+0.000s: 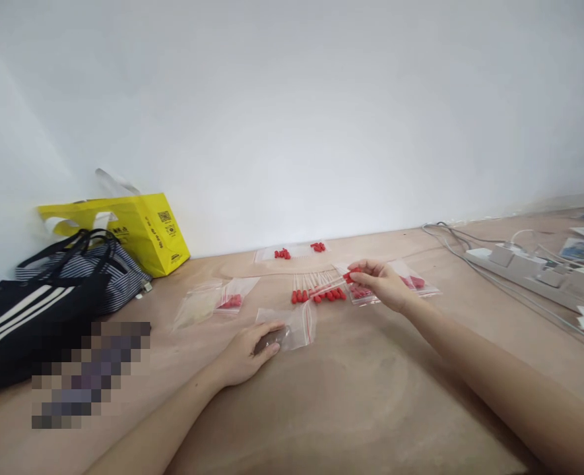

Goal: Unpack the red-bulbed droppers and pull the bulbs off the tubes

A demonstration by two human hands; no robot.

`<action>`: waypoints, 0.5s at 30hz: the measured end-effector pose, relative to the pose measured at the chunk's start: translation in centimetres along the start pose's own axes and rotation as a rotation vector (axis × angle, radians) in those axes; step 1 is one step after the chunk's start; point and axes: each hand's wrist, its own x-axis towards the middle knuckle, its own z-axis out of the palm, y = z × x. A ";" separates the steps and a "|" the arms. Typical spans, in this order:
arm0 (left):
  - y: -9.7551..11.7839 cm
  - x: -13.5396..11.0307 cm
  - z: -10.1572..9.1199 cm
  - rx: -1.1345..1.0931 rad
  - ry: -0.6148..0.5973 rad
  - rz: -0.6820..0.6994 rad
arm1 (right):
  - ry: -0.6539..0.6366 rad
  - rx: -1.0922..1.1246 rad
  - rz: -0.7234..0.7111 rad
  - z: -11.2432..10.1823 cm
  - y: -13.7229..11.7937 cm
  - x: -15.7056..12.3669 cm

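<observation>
My left hand (249, 353) rests on the table with thumb and fingers apart, its fingertips on the near-left part of a clear zip bag (299, 326). My right hand (383, 282) is closed, pinching a red piece (354, 274) at its fingertips; a pale strip or stick seems to run from it to the left. Just left of that hand lies a row of thin pale sticks with red ends (299, 296), the ends facing me. A zip bag with red pieces (359, 292) lies partly behind the right hand.
At the left, another zip bag holds red pieces (231, 301). Two red clusters (282, 253) lie on a bag near the wall. A black bag (39, 323) and a yellow bag (158, 231) stand left. A power strip (534, 270) with cables lies right.
</observation>
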 end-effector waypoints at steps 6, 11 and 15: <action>-0.3 0.0 -0.2 0.016 -0.013 0.019 | 0.211 -0.376 -0.308 3.2 1.1 2.3; -0.5 -0.2 -0.7 0.045 -0.043 0.063 | 0.029 -0.810 -0.508 6.4 2.8 3.9; -0.7 0.0 -0.6 0.052 0.083 0.018 | -0.111 -1.008 -0.492 7.7 3.3 4.0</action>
